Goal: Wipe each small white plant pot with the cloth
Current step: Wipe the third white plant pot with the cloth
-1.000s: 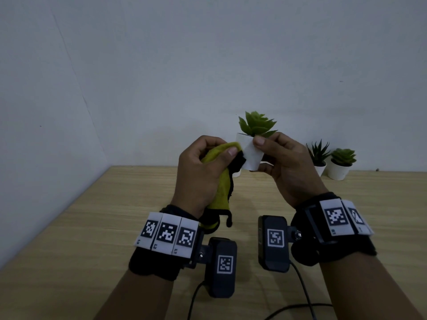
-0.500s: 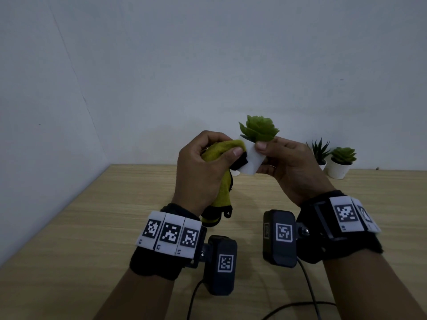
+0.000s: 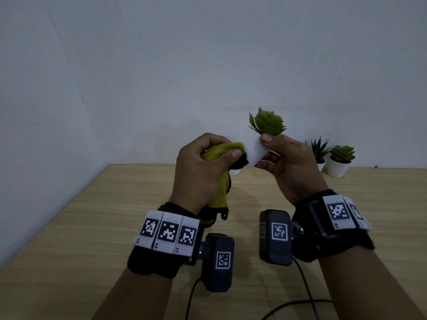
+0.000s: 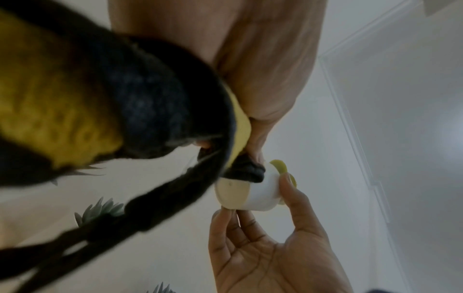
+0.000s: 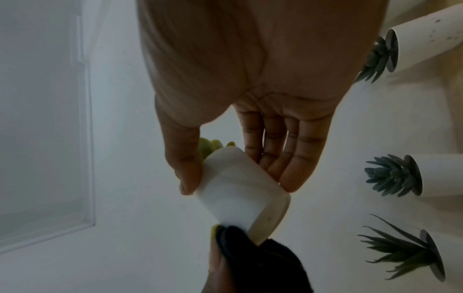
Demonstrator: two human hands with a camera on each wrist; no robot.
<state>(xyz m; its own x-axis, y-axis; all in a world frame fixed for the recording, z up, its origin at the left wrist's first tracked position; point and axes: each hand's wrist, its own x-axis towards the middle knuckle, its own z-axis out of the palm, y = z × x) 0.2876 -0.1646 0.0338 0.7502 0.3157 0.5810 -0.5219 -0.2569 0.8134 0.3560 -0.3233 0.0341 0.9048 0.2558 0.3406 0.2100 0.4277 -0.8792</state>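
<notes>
- One small white plant pot (image 3: 256, 151) is held in the air above the wooden table (image 3: 92, 227), between the two hands, tilted with its base toward the left hand and its green succulent (image 3: 268, 122) pointing up and to the right.
- Right hand (image 3: 292, 168): thumb (image 3: 266, 137) lies on the pot's side near the rim, and the fingers (image 5: 275, 158) support the opposite side, so the pot is pinched between them. In the right wrist view those fingers run nearly straight along the pot wall, not wrapped round it.
- Left hand (image 3: 203, 167): fingers are curled tight round a yellow cloth (image 3: 219, 179) with a black edge. The thumb pins the bunched end, and that black edge touches the pot's lower wall beside the base, as both wrist views confirm.
- The rest of the cloth hangs down from the left fist toward the wrist, clear of the table.
- Pot base (image 4: 231, 195) shows a plain beige underside in the left wrist view.
- Two further small white pots stand upright on the table at the back right, against the wall, just beside each other: one with a spiky dark plant (image 3: 320, 150), one with a rosette succulent (image 3: 342, 154).
- Another white pot (image 3: 233, 172) is partly visible on the table behind the left hand; its contents are hidden.
- The right wrist view shows three potted plants on the table in a row.
- Both wrists carry black straps with marker tags and a camera unit; cables (image 3: 307, 294) run off the lower edge.
</notes>
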